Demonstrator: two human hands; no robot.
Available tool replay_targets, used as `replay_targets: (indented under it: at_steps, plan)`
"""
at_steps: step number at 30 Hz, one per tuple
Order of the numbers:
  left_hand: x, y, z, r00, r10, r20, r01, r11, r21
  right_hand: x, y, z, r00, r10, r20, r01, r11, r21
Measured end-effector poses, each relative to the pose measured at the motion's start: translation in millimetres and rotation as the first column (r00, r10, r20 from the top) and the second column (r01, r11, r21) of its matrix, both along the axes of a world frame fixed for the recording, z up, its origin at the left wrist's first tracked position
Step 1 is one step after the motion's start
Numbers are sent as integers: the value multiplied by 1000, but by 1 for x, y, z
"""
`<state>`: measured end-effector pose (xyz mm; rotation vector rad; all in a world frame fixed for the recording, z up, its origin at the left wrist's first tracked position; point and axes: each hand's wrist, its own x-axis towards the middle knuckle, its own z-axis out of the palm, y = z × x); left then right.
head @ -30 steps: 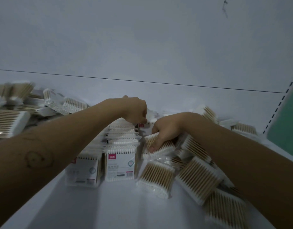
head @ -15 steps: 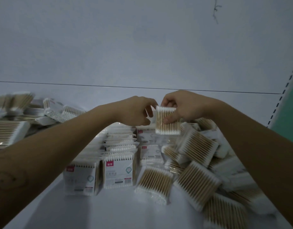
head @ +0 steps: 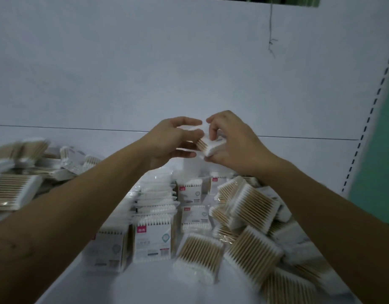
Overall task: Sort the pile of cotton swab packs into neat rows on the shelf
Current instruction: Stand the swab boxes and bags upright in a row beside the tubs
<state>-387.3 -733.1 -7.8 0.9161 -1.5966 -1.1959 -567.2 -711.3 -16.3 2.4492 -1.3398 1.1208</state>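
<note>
My right hand (head: 235, 141) and my left hand (head: 170, 141) both hold one cotton swab pack (head: 207, 143) in the air above the shelf, fingers curled round its edges. The pack is tilted, with wooden sticks and white tips showing between my fingers. Below my hands, upright packs with white labels and red logos stand in rows (head: 154, 240) running toward the back. A loose pile of packs (head: 252, 253) lies to their right, flat and tilted at mixed angles.
The white shelf board (head: 132, 288) has bare surface at the front. A second heap of packs (head: 16, 189) lies at the left. The white back panel (head: 189, 73) rises behind, and a slotted upright (head: 369, 119) with a green wall beside it bounds the right.
My right hand lifted a pack out of the pile on the right and brought it up to centre. My left hand left the rows and joined it; both now hold the pack higher.
</note>
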Motion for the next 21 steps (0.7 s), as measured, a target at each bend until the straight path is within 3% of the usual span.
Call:
replay_targets:
  at_steps: [2, 5, 8, 11, 15, 19, 21]
  plan:
    - [1, 1, 1, 996, 92, -19, -93, 992, -80, 1, 2, 0, 1000, 6, 20, -8, 996, 88]
    - [9, 4, -1, 983, 184, 29, -176, 970, -165, 4, 4, 2, 987, 3, 161, -16, 996, 83]
    - [17, 8, -4, 981, 183, 56, -170, 967, -188, 7, 2, 10, 937, 11, 349, -52, 993, 108]
    - [23, 15, -7, 989, 148, 6, -143, 968, -208, 15, 3, 15, 907, 42, 418, -116, 981, 154]
    - [29, 17, -15, 990, 137, 25, -125, 950, -285, 22, 4, 16, 980, -14, 196, -16, 988, 151]
    - [30, 16, -24, 943, 245, 227, -136, 902, -410, 25, 5, 13, 990, -137, 27, 130, 974, 185]
    - [30, 15, -27, 862, 332, 382, -86, 840, -535, 28, 7, 10, 990, -139, 2, 136, 967, 214]
